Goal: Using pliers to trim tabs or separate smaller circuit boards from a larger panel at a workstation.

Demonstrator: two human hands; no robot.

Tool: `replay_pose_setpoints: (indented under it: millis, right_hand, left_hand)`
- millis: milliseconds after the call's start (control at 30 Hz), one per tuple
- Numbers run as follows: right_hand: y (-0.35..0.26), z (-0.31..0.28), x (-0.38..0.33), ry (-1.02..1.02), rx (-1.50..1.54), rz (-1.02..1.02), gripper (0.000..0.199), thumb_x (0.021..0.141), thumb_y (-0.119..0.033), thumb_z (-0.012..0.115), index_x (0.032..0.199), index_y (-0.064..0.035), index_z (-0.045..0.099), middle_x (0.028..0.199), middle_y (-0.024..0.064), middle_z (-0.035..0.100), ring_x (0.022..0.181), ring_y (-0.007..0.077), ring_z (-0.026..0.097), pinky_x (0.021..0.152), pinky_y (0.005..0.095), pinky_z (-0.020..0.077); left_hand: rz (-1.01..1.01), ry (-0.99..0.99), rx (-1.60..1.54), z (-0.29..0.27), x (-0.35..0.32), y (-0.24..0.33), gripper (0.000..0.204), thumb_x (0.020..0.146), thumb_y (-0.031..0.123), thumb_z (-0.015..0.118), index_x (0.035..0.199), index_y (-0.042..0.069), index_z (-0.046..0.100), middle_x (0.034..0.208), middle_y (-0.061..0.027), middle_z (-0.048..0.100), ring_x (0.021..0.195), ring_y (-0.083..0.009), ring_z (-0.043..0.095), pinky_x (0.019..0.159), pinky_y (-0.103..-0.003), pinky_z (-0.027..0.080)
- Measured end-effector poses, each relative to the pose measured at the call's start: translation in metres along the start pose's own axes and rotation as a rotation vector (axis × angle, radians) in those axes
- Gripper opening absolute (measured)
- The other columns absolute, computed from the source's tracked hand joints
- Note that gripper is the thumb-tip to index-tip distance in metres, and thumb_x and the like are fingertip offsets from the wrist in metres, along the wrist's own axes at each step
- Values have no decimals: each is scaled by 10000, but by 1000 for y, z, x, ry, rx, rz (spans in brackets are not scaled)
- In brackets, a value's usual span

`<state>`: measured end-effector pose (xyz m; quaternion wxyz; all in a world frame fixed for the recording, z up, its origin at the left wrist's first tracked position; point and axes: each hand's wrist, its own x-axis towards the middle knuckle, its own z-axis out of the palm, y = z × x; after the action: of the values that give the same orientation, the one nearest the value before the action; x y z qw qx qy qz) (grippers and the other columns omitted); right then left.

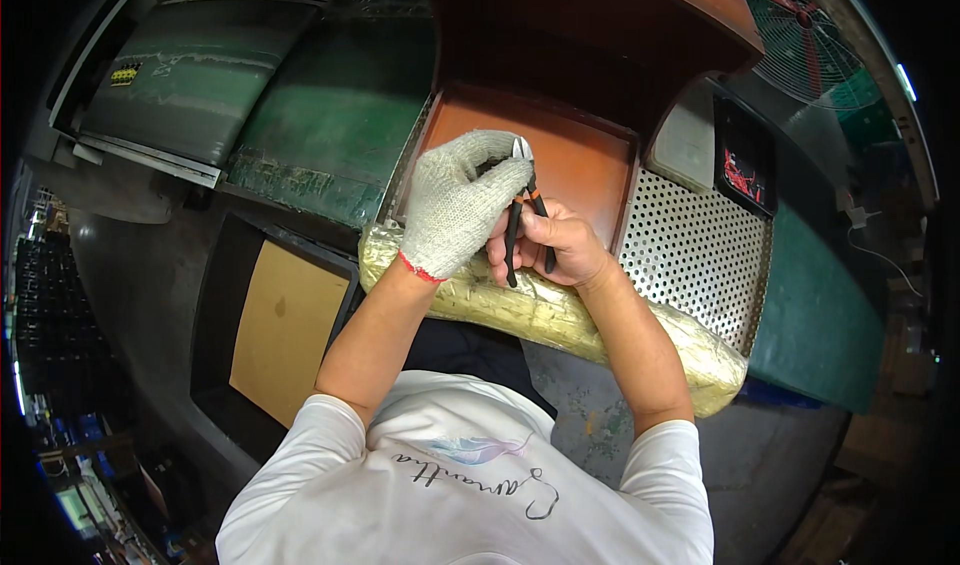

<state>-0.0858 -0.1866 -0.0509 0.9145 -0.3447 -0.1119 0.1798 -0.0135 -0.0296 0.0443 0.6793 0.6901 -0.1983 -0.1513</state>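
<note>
My left hand (455,205) wears a white knit glove with a red cuff and is closed around something small that the glove hides. My bare right hand (555,245) grips a pair of black-handled cutting pliers (527,215), jaws pointing up toward the gloved fingers. Both hands meet over the front edge of an orange-brown tray (590,180), just above a padded edge wrapped in yellowish tape (560,320).
A perforated metal panel (690,255) lies right of the tray, with a small dark bin (743,160) of red pieces behind it. A green conveyor belt (330,115) runs at the left, a cardboard sheet (285,330) sits below it, and a fan (805,35) stands at upper right.
</note>
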Motion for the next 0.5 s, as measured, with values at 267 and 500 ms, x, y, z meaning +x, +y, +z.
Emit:
replay_pose_setpoints:
  millis: [267,500]
  right_hand:
    - [-8,-2,-8,89,-57,27,404,1063,-328,606,1213,44,646,1008,180,735,857,273,759,763,332,603]
    - [-4,5,13,200,34,-38,385,1101,-322,536,1260,23,596,1026,150,718,895,270,746,810,411,635]
  left_hand:
    - [52,90,142,9,-8,24,190,924,31,707,1091,-49,749,931,-71,745,797,-119,670,722,-257,535]
    - [305,219,777,39,-60,160,330,910,118,611,1178,-51,704,1133,-199,725,1017,-310,700,926,-389,572]
